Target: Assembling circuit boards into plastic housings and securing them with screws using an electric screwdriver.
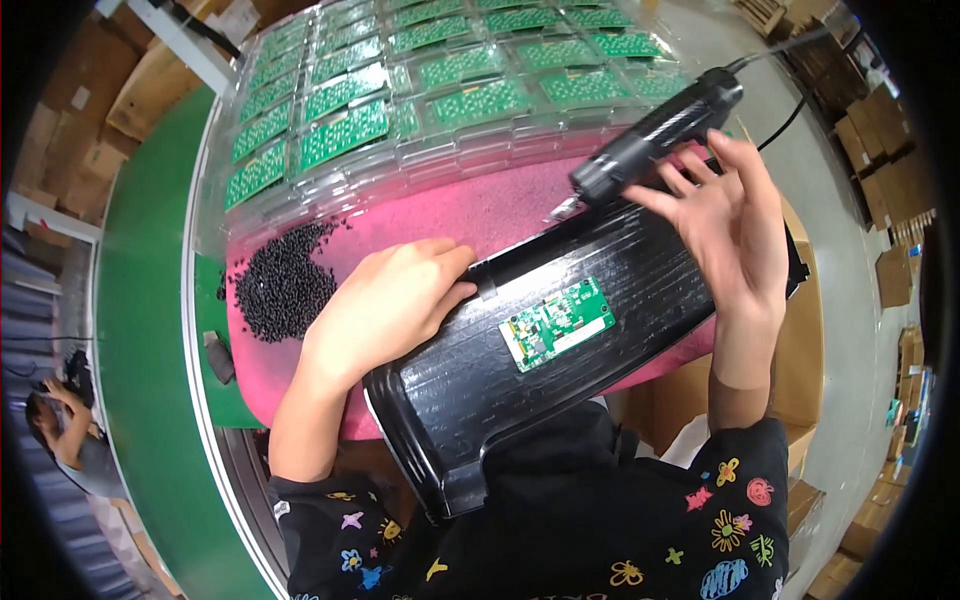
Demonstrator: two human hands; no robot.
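A long, glossy black plastic panel [440, 370] lies across the pink mat in front of me, with a raised rim at its left end. On its face sits a green circuit board [560, 325]. My left hand [390, 300] is closed at the panel's far edge, fingers curled over it; the fingertips are partly hidden. A black electric screwdriver [650, 140] hangs tilted by its cord above the panel's far right side, bit pointing down and left. Beside it, my right hand [735, 220] is open with fingers spread, slightly blurred, the fingertips close to the tool's body.
Clear plastic trays [420, 150] full of green circuit boards are stacked at the far side. A heap of small black screws [285, 285] lies on the pink mat [420, 225] at left. Beyond is a green surface [155, 300]. A cardboard box [800, 350] stands at right; another person [75, 430] sits far left.
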